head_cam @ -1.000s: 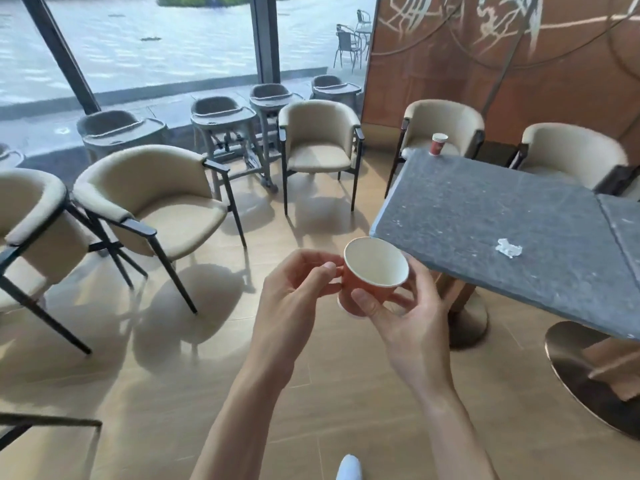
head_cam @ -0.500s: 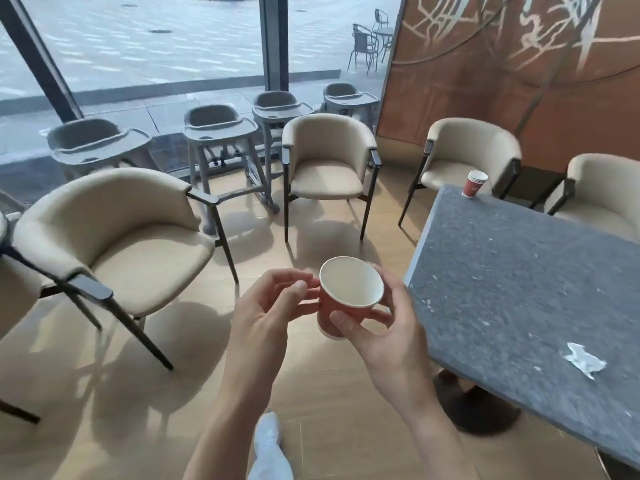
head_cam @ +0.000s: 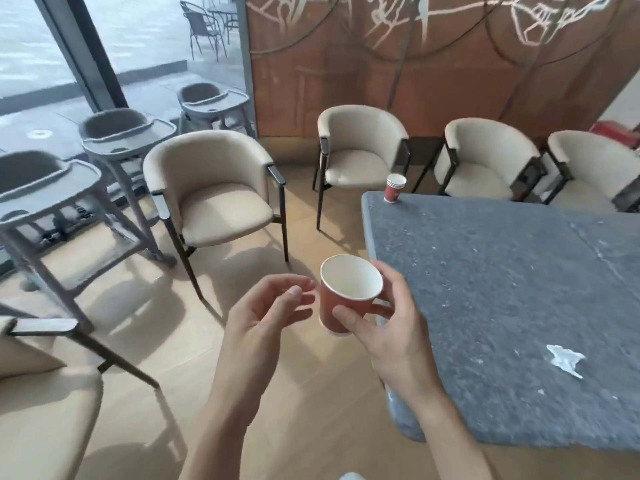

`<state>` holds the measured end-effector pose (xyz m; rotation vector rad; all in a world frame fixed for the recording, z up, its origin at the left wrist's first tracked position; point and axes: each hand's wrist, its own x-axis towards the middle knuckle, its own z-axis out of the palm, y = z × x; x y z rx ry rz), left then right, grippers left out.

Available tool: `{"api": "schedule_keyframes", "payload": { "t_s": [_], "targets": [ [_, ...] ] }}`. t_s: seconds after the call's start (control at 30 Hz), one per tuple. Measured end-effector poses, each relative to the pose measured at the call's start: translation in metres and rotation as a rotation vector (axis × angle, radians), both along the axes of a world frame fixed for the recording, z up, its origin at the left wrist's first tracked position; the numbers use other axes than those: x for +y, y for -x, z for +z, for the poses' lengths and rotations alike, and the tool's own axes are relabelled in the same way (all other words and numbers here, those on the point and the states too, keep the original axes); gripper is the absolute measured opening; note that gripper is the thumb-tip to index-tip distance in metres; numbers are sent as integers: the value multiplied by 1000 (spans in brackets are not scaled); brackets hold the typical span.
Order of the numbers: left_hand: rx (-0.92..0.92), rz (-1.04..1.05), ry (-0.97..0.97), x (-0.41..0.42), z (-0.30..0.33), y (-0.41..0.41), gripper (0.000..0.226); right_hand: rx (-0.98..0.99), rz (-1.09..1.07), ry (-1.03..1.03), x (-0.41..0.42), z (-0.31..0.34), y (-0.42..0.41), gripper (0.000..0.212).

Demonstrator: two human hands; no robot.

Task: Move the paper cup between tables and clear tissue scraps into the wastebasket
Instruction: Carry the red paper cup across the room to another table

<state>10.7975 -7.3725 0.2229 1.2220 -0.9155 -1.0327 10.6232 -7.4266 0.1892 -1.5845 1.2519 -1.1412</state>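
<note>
1. Paper cup (head_cam: 349, 294): upright in our right hand (head_cam: 391, 336), beside the tabletop (head_cam: 502, 289) edge, presumably for setting down.
2. Left hand (head_cam: 266, 315): loosely curled, empty, just beside the cup.
3. Tissue scrap (head_cam: 565, 359): on tabletop, uncleared.

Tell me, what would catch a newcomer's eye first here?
The red paper cup, empty and held by the right hand at centre, beside the left hand. Then the grey table on the right, with a tissue scrap near its front and stacked cups at its far corner.

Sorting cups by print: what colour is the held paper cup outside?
Red outside, white inside, seen in the head view: the paper cup in the right hand.
</note>
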Motion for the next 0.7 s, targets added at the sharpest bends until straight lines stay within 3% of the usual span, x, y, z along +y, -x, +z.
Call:
{"api": "schedule_keyframes", "payload": {
  "t_s": [0.07, 0.17, 0.3, 0.43, 0.53, 0.7],
  "targets": [
    [-142, -93, -75, -33, -8, -6, 10, -6, -78, -12, -34, -7, 1, 70],
    [-237, -196, -161, -89, -19, -24, 14, -44, -195, -17, -96, -20, 5, 68],
    [-245, -180, -165, -178, -16, -51, 8, -119, -329, -5, -193, -32, 5, 68],
    [-280, -187, -142, -273, 5, -69, 24, -150, -341, 0, -285, -20, -10, 69],
    [-234, -179, -73, -346, 13, -72, 15, -161, -338, 28, -344, -6, -21, 71],
    [-175, -282, -68, -447, 1, -60, 21, -111, -348, 7, -411, -2, -33, 71]
  ]
}}
